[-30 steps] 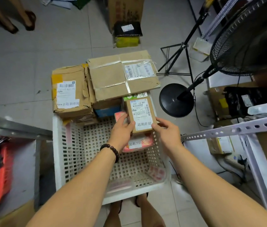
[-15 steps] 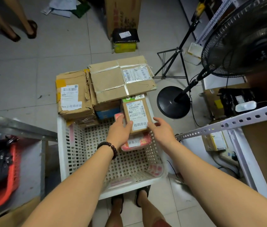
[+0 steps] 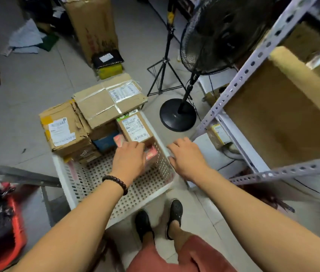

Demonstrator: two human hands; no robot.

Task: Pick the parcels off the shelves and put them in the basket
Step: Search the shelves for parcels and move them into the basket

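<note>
A white perforated basket (image 3: 88, 185) stands on the floor in front of me. At its far end are a large taped carton (image 3: 108, 101), a torn carton (image 3: 63, 128), a blue box (image 3: 104, 142) and a small brown box with a white label (image 3: 135, 128). The small box lies over a pink parcel (image 3: 152, 154). My left hand (image 3: 129, 160) reaches into the basket and touches the near end of the small box; its fingertips are hidden. My right hand (image 3: 186, 156) hovers just outside the basket's right rim, fingers relaxed and holding nothing.
A metal shelf (image 3: 253, 61) with cartons rises at the right. A black fan's base (image 3: 177, 114) and a tripod (image 3: 163, 75) stand beyond the basket. A red basket (image 3: 16, 222) sits at the left, a tall carton (image 3: 94, 26) at the back, and my feet (image 3: 175, 213) by the near rim.
My right hand has let go of the small labelled box and moved right, past the basket's rim. The box now lies on the pink parcel, with my left hand at its near end.
</note>
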